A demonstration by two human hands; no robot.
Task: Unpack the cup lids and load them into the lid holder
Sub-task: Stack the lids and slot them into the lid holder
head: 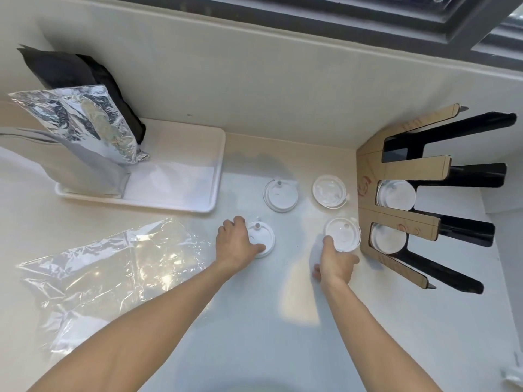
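Note:
Several clear plastic cup lids lie on the white counter. My left hand (pixel 236 244) rests on a white-looking lid (pixel 264 234) and grips its edge. My right hand (pixel 336 263) holds a clear lid (pixel 343 233) lifted close to the lid holder (pixel 370 171), a tan-and-black rack with long slots at the right. Lids sit in two of its slots, one (pixel 396 195) in the middle and one (pixel 388 239) lower. Two more lids lie farther back, one to the left (pixel 280 196) and one to the right (pixel 329 191).
An empty crumpled clear plastic bag (pixel 113 267) lies at the left. Behind it a white tray (pixel 198 205) holds a silver foil pouch (pixel 85 123) and a black pouch (pixel 70 72). A wall and window frame run along the back.

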